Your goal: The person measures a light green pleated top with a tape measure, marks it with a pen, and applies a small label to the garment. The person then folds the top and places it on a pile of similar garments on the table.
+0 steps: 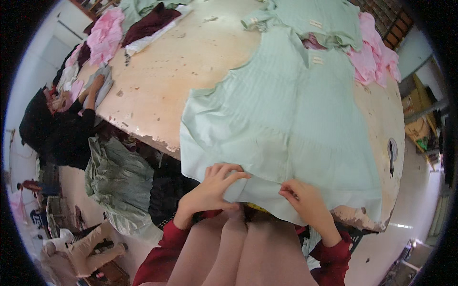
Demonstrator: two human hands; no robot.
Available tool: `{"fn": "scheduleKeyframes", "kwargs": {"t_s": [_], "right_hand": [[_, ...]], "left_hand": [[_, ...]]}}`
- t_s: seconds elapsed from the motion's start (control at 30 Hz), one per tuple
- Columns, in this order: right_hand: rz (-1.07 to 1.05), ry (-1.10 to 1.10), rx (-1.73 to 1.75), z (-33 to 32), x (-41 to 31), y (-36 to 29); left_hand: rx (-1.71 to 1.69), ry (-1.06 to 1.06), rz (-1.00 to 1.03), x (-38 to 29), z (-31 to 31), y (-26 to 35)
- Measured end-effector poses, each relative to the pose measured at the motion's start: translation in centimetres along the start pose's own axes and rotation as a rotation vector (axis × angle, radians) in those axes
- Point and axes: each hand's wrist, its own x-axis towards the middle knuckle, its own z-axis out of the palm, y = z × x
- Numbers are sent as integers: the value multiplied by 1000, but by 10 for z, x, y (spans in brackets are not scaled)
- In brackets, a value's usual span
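A pale green pleated garment [264,118] lies spread on the worktable, its lower edge hanging over the table's near side. My left hand [211,187] rests at this hem with fingers spread over the cloth and the thumb apart, nearer my lap. At the same hem, further right, my right hand [306,200] has its fingertips drawn together on the edge of the upper layer. Between the hands a lower layer of the hem shows below that edge. A bit of yellow tape [258,207] peeks out beneath the cloth.
A second green garment [322,18] and pink cloth [372,50] lie behind. A black pen [391,166] is on the worktable [154,89] at right. At left, a person in black [57,128] handles grey cloth [103,85]. A large plastic bag [120,175] stands beside the table.
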Motion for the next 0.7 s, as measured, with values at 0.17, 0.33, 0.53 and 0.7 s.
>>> {"fn": "scheduleKeyframes", "kwargs": {"t_s": [0.17,0.33,0.53,0.7], "right_hand": [[-428,187,-563,12,-8,3],[-303,116,-46,-8,-14,10],[203,331,4,-84,-35,3],[5,585,-733,-84,3,-25]], "left_hand": [[-69,43,42,7,-10,-16],[-70,169,-75,6,-39,-36],[-250,265,-365,10,-77,-41],[-393,179,-148,15,-80,-36]]}}
